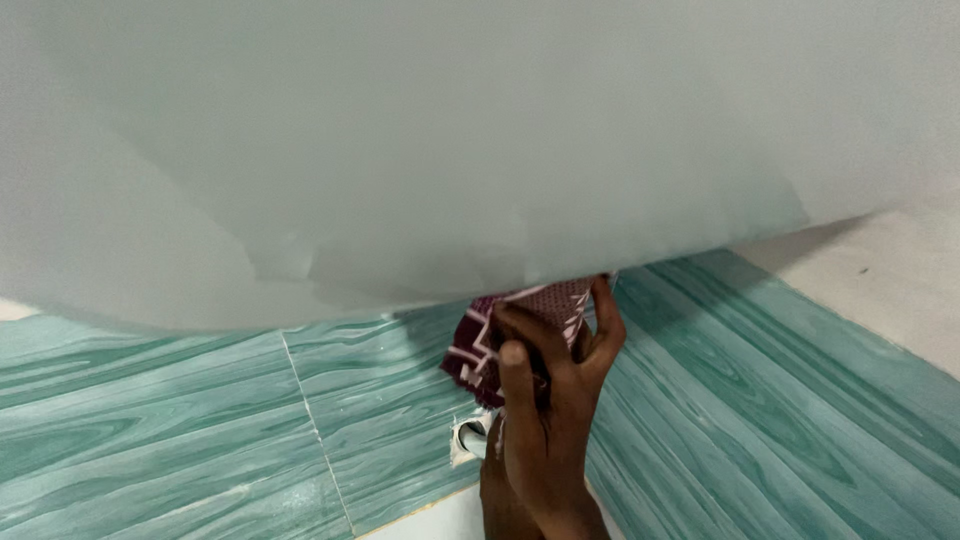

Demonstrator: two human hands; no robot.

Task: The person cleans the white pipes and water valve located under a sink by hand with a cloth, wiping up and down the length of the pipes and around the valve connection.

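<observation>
One hand (545,385) comes into the picture from the bottom edge and reaches upward. From this single view I cannot tell if it is the left or the right one; the other hand is not visible at all. The fingers (530,330) are closed together around a dark red cloth (480,345) with a white line pattern, so the hand is clamped on this cloth and presses it against the wall.

The cloth lies directly above the hand and a little to the left of it. It is bunched, so it has no clear long axis; the bigger part of the bundle comes out on the left side of the fingers, and its upper edge goes under a large pale sheet (450,150). This sheet fills the upper half of the view, very close to the camera and out of focus. I cannot say what it is made of. Its lower edge hangs just over the cloth and touches, or almost touches, the fingertips.

Behind the hand there are green tiles (180,420) with a wood-grain pattern, with a thin light joint between them. Just beside the wrist, at the left, a small white torn piece (468,437) sticks out from the tile; it is too small to name. At the right side, a plain whitish wall area (890,290) meets the tiles along a slanted line.
</observation>
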